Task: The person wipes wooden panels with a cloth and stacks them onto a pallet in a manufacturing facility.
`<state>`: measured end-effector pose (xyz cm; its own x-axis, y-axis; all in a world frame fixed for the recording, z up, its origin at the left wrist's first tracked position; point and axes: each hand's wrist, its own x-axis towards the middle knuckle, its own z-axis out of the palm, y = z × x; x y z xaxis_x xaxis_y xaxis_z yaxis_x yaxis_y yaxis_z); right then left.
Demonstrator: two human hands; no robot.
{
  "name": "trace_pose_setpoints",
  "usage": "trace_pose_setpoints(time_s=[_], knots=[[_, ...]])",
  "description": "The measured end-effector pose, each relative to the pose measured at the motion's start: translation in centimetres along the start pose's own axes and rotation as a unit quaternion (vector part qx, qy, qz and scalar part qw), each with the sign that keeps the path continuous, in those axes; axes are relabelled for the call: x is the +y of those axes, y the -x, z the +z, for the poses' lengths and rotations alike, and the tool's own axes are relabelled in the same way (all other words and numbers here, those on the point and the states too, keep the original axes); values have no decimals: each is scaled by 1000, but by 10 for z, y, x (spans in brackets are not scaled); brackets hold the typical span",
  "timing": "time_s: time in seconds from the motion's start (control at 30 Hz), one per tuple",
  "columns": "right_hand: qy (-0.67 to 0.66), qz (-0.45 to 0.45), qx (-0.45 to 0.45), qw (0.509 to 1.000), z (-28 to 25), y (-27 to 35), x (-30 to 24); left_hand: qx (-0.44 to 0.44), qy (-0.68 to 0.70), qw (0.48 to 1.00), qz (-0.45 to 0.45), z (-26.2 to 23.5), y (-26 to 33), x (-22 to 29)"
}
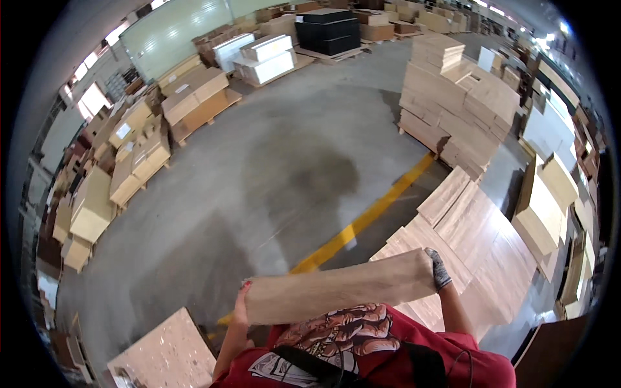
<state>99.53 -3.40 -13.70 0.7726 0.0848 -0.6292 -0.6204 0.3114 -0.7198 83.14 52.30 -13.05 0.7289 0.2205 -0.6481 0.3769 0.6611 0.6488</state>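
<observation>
A long wood-grain board [339,286] spans the space in front of my body, held by its two short ends. My bare left hand [241,304] is closed on the left end, its fingertips curling over the upper corner. On the right end, my right hand [439,269], in a grey glove, is closed too. The right side of the board sits slightly higher than the left. Just beyond my right hand lies a low stack of similar wood-grain panels [482,239], its near part hidden by the board and my arm.
A tall stack of wood-grain panels [453,103] stands ahead right. A speckled board [165,352] lies at lower left. A yellow line [362,220] crosses the grey floor [284,155]. Pallets of panels [194,97] line the left, with a black stack [328,32] farther back.
</observation>
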Motion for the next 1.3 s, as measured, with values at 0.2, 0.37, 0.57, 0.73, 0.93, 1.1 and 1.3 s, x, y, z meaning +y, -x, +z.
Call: trace_pose_setpoints(time_s=[0.2, 0.37, 0.57, 0.73, 0.93, 1.1, 1.3], knots=[[19, -70, 153, 985, 6, -15, 5, -41, -61, 995, -65, 39, -85, 34], [-99, -25, 148, 984, 5, -79, 24, -75, -82, 991, -80, 112, -142, 104], [-85, -183, 268, 942, 51, -176, 62, -162, -156, 970, -96, 124, -328, 225], [-181, -148, 246, 941, 148, -190, 17, -217, -225, 941, -128, 189, -424, 303], [-179, -256, 356, 881, 135, -204, 21, -279, -353, 885, -120, 340, -527, 323], [-313, -238, 366, 844, 85, -224, 26, -354, -408, 829, -146, 475, -599, 288], [-201, -331, 404, 829, 15, -287, -83, -413, -387, 813, -133, 625, -655, 258]])
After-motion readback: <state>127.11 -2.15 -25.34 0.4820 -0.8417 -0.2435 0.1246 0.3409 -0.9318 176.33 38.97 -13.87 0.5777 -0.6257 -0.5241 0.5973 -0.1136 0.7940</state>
